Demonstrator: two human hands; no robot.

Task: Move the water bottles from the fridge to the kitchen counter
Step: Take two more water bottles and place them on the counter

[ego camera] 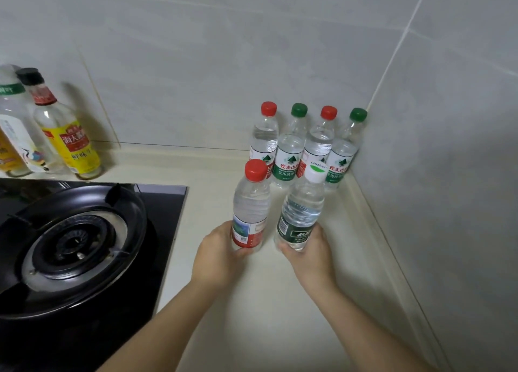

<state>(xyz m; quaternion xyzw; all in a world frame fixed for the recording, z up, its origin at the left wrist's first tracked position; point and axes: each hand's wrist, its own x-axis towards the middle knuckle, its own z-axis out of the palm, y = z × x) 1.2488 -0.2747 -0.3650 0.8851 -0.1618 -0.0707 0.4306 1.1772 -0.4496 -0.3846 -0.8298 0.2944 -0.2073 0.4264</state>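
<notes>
The tabletop (252,301) is cream, the wall tiles (196,49) pale grey. At twelve o'clock a row of four clear bottles (290,150) alternates red and green caps, labels matching. The nearer red-capped bottle (250,209) has a red-and-white label; the white-capped bottle (302,211), dark green. The gas stove (84,245) at nine o'clock is glossy black; the sauce bottle (67,138) has a yellow-and-red label.

views: one, head-worn, wide-angle
position: at the person's head, above the counter (266,301)
facing: forward and down, toward the tiled wall corner (392,57)
nearness: close, counter fills lower frame
edges: stove (75,239) left, side wall right
</notes>
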